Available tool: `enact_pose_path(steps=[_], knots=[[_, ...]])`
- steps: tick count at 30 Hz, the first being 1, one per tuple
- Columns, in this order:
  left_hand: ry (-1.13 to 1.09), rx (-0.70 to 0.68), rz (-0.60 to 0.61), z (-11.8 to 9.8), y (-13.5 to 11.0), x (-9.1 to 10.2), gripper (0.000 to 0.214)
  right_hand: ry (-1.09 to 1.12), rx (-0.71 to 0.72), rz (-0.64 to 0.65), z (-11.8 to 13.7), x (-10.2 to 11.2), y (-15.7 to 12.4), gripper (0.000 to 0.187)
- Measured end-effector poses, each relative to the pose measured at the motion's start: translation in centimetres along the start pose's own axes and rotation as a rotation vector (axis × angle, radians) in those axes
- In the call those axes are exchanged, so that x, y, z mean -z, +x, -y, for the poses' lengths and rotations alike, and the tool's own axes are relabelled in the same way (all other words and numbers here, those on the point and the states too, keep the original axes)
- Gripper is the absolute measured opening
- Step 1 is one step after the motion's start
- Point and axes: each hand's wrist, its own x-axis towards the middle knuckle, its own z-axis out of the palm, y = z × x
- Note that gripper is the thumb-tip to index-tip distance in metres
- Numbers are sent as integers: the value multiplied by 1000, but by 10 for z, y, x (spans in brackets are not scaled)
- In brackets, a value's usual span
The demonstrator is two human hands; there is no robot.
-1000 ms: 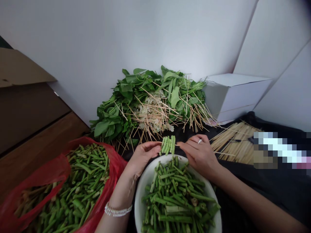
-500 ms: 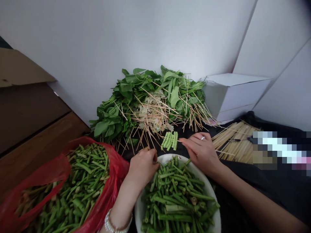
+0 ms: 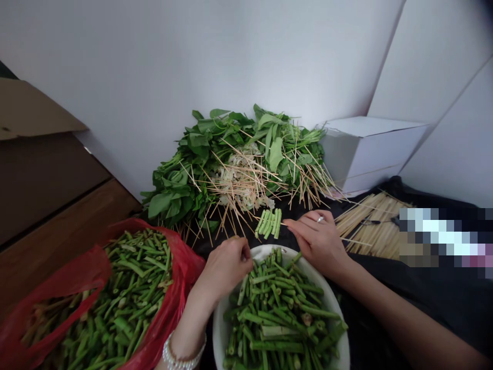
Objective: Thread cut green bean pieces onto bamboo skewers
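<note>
My right hand point(image 3: 318, 239) is closed on a thin bamboo skewer, held just beyond the far rim of a white bowl point(image 3: 344, 303). Several short green stem pieces point(image 3: 268, 223) are threaded side by side on its far end. Cut green stems point(image 3: 279, 313) fill the bowl in a heap. Over the bowl's left rim, my left hand point(image 3: 227, 264) has its fingers curled together, close to the stems. Its fingertips are mostly hidden, so what they pinch does not show. A beaded bracelet point(image 3: 183, 354) circles my left wrist.
At left stands an open red plastic bag point(image 3: 185, 267) of cut stems. Leafy greens point(image 3: 200, 144) and skewered pale pieces point(image 3: 241, 174) are piled against the wall. Loose bamboo skewers point(image 3: 372, 226) lie at right, before a white box point(image 3: 375, 149). A brown cardboard box point(image 3: 42, 164) is far left.
My left hand has shifted very slightly at the bowl's left rim, its wrist a little further left. My right hand and the skewer have stayed almost still.
</note>
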Motion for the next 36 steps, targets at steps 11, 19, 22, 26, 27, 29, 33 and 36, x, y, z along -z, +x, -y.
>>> enact_pose_path(steps=[11, 19, 22, 26, 27, 29, 33, 36], knots=[[36, 99, 4, 5, -1, 8, 8, -2, 2, -9, 0, 0, -1, 23], [-3, 84, -29, 0, 0, 4, 3, -5, -5, -9, 0, 0, 0, 22], [-190, 32, -63, 5, 3, 3, 3, -7, -2, -17, 0, 1, 1, 23], [-632, 32, -235, 14, 13, -2, 12, 1, 0, -24, -1, 1, 1, 22], [-744, 51, -271, 15, 17, -5, 15, 5, 1, -24, -1, 1, 1, 22], [-941, 105, -322, 16, 22, -10, 23, 15, 10, -21, -1, 1, 1, 22], [-1258, 190, -357, 13, 27, -17, 34, 25, 31, 16, 0, 1, 1, 24], [-1462, 216, -324, 11, 27, -16, 40, 33, 54, 37, 1, 1, 1, 23]])
